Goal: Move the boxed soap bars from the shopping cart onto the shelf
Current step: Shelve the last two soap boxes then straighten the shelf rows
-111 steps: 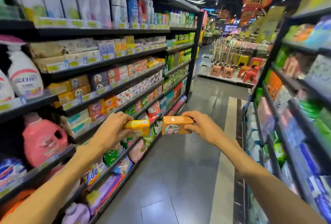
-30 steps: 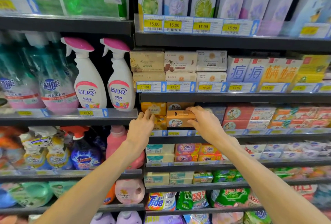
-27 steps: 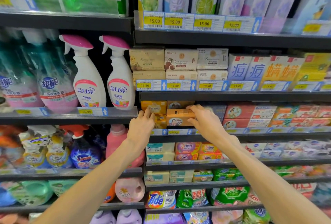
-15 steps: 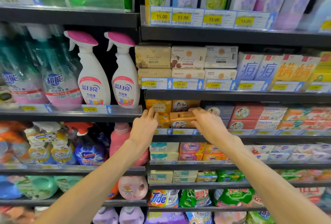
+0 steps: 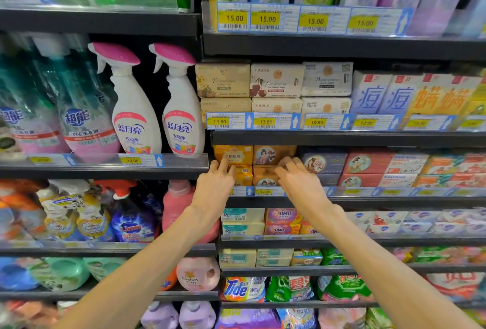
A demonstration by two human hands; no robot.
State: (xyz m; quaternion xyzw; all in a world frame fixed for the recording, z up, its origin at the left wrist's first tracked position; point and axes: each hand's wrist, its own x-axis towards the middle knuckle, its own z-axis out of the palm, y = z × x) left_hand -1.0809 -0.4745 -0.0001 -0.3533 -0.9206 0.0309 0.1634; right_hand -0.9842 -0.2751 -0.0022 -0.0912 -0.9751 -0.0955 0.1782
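On the dark shelf [image 5: 342, 198], just above its price rail, an orange boxed soap bar [image 5: 264, 175] lies in the lower row. My right hand [image 5: 297, 181] holds its right end, fingers curled over the top and thumb on the front. To its left lies a yellow boxed soap bar [image 5: 244, 174]. My left hand [image 5: 214, 184] touches it with straight fingers, and the fingertips reach the upper yellow box [image 5: 232, 154]. Another orange box [image 5: 273, 154] sits above the held one. The shopping cart is out of view.
Navy [image 5: 322, 164] and red soap boxes [image 5: 364, 164] fill the same shelf to the right. Two white spray bottles with pink triggers [image 5: 132, 107] stand on the left bay. Beige soap boxes [image 5: 276, 81] sit one shelf up, and detergent bags and bottles lie on the shelves below.
Both hands brought the two boxes from the aisle to the shelf. In the last second the orange box has slid deeper into the lower row, and my left fingers stay on the yellow boxes.
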